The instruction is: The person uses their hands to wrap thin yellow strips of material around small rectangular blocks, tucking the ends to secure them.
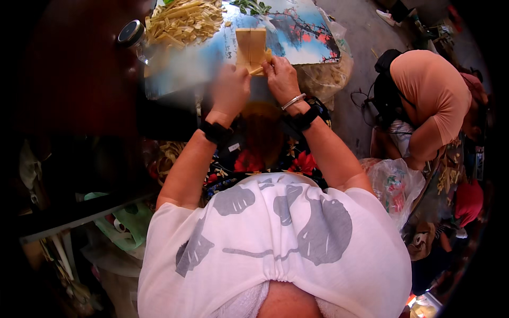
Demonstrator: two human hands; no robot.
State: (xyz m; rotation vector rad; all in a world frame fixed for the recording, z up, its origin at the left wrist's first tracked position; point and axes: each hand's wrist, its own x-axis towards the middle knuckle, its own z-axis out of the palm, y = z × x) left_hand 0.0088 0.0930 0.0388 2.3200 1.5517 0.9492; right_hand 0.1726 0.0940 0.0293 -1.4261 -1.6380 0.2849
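Observation:
A small pale wooden block or board [250, 45] stands at the near edge of the picture-printed table top [310, 24]. My left hand [231, 85] is at its lower left, blurred, fingers curled close to one end of a thin yellowish strip [257, 71]. At the block's lower right, my right hand [281, 77] pinches the strip's other end between thumb and finger. A small yellowish piece [269, 55] shows just above the right fingertips. Beyond the hands, a heap of short yellowish strips [185, 22] lies at the table's far left. Whether the left fingers grip the strip is unclear.
A lidded glass jar [133, 35] stands left of the heap. Green leaves [252, 6] lie at the far edge. A clear plastic bag of pieces [328, 77] hangs by the table's right side. Another person [429, 95] bends over at the right, near a plastic bag [395, 187].

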